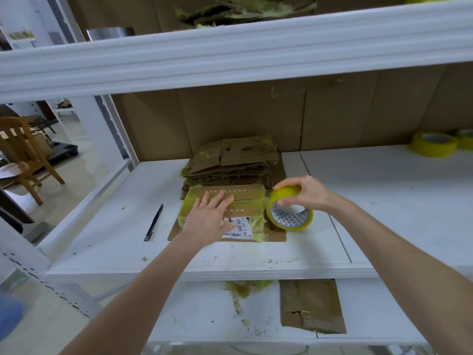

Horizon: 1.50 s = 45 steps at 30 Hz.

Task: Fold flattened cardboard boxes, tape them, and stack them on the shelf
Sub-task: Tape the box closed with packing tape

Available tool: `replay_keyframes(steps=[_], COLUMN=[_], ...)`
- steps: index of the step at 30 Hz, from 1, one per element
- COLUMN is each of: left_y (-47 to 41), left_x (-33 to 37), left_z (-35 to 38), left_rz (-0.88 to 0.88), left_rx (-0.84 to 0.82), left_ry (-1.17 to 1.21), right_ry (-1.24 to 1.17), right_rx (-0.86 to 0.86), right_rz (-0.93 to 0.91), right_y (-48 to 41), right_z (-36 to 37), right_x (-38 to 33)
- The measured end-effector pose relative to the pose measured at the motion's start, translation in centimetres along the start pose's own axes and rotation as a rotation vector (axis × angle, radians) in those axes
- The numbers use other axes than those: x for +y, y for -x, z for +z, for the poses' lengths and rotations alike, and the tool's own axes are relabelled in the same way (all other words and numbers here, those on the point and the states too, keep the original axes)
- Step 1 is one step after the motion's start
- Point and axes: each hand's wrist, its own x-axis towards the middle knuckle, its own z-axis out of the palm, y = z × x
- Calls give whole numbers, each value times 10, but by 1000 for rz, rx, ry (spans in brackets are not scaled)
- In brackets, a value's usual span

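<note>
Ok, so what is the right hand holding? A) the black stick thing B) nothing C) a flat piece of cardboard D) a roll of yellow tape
D: the right hand grips the roll of yellow tape just right of the box, while the thin black tool lies untouched on the shelf.

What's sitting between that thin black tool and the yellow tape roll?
The head view shows a taped cardboard box between the thin black tool and the tape roll, the left hand resting flat on it. The right hand grips the roll.
</note>
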Motion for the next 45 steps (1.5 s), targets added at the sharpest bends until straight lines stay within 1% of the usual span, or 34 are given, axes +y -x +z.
replay_keyframes(steps=[3, 7, 11, 16, 22, 26, 32, 37, 40, 45], left_y=[-6, -15, -20, -18, -19, -19, -27, -31, -32, -28], left_x=[23, 62, 68, 61, 59, 57, 47, 41, 40, 39], left_z=[-9, -11, 2, 8, 11, 12, 10, 12, 12, 12], left_rz=[-37, 44, 48, 72, 84, 106, 161, 125, 121, 98], left_rx=[38, 168, 139, 114, 133, 133, 138, 155, 145, 191], left_ry=[-12, 129, 40, 13, 6, -32, -67, -68, -28, 97], right_ry=[17, -57, -191, -235, -127, 58, 61, 39, 50, 95], right_rx=[57, 75, 82, 35, 64, 78, 124, 194, 216, 279], right_rz=[26, 40, 55, 126, 170, 228, 207, 217, 241, 271], right_y=[2, 5, 5, 1, -12, -7, -7, -6, -5, -4], right_z=[1, 1, 9, 13, 7, 12, 16, 20, 24, 31], right_x=[4, 5, 6, 5, 6, 19, 19, 12, 8, 0])
